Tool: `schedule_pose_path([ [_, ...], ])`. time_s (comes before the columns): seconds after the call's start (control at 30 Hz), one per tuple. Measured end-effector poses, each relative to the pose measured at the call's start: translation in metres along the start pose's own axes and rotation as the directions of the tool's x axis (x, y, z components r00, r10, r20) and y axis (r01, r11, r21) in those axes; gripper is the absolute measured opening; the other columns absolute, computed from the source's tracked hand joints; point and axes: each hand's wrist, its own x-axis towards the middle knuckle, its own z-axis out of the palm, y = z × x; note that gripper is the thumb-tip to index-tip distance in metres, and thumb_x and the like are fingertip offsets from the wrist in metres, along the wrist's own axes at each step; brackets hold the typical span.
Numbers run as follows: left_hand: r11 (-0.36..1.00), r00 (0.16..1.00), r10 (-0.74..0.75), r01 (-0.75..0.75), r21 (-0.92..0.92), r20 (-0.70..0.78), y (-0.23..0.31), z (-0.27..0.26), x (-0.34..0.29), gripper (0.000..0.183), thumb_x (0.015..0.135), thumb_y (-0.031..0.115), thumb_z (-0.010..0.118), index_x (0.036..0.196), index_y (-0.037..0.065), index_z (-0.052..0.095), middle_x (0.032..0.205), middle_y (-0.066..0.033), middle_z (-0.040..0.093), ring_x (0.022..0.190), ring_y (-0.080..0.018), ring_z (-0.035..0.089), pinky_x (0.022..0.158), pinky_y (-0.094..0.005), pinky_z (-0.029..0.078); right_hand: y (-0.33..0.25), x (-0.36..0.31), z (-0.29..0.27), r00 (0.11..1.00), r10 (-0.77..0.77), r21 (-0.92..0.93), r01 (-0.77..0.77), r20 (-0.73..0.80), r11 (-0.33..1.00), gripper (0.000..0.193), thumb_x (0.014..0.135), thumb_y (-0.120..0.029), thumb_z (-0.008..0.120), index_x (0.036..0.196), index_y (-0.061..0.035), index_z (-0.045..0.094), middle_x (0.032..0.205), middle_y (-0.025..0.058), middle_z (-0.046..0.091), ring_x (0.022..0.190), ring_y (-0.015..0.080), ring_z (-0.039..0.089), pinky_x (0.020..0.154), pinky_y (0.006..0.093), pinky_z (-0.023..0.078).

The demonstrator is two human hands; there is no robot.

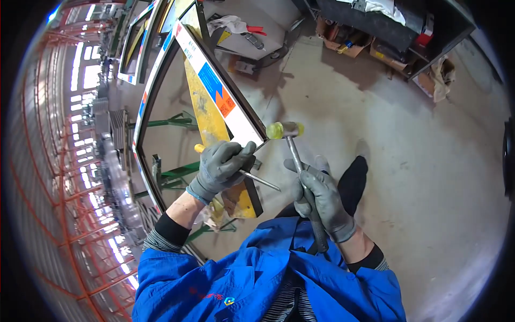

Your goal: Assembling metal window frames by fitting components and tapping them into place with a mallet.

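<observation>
My right hand (322, 196), in a grey glove, is closed round the handle of a mallet (286, 130) with translucent yellow faces and a dark grip. The mallet's head is up, one face beside the corner of a dark-edged frame (212, 86) covered in white, blue and orange film. My left hand (222, 169), also gloved, is closed round a screwdriver (260, 180). Its yellow handle end shows past the far side of the fist, and its metal shaft points toward my right hand. The left fingertips are at the frame's corner; whether they touch it is unclear.
A worn yellow beam (205, 107) on green stands (179, 172) lies under the frame. More framed pieces (137, 45) stand at the far left. A dark bench (397, 27) with cardboard boxes (343, 40) beneath is at the far right. Red-handled pliers (256, 30) lie near a cloth.
</observation>
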Motion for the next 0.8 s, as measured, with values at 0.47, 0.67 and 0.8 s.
schedule_pose_path([
  [0.47, 0.999, 1.0, -0.014, 0.014, 0.051, 0.008, 0.0, 0.005, -0.005, 0.058, 0.059, 0.015, 0.079, 0.117, 0.007, 0.077, 0.088, -0.005, 0.06, 0.067, -0.024, 0.062, 0.057, -0.0372, 0.048, 0.009, 0.013, -0.013, 0.996, 0.073, -0.025, -0.072, 0.059, 0.997, 0.037, 0.111, -0.029, 0.049, 0.132, -0.0011, 0.061, 0.073, -0.0001, 0.057, 0.048, 0.0063, 0.048, 0.045, 0.0201, 0.042],
  [0.67, 0.999, 0.999, -0.025, 0.027, 0.03, -0.046, 0.002, 0.007, 0.004, 0.034, 0.069, 0.0, 0.085, 0.101, 0.008, 0.077, 0.079, -0.0035, 0.059, 0.061, -0.0208, 0.058, 0.051, -0.0347, 0.042, 0.006, 0.013, -0.002, 0.994, 0.048, 0.014, -0.05, 0.098, 0.999, 0.039, 0.112, -0.025, 0.046, 0.138, -0.0003, 0.058, 0.072, -0.0002, 0.057, 0.047, 0.0063, 0.048, 0.044, 0.0206, 0.04],
  [0.8, 0.998, 0.999, -0.024, 0.026, 0.056, -0.046, 0.002, 0.01, 0.002, 0.032, 0.07, 0.0, 0.085, 0.099, 0.008, 0.077, 0.079, -0.0038, 0.059, 0.06, -0.0212, 0.059, 0.05, -0.0345, 0.042, 0.001, 0.018, -0.022, 1.0, -0.01, 0.096, 0.013, -0.026, 0.995, 0.041, 0.111, -0.025, 0.047, 0.144, -0.001, 0.055, 0.075, 0.0004, 0.06, 0.048, 0.006, 0.05, 0.044, 0.0204, 0.041],
])
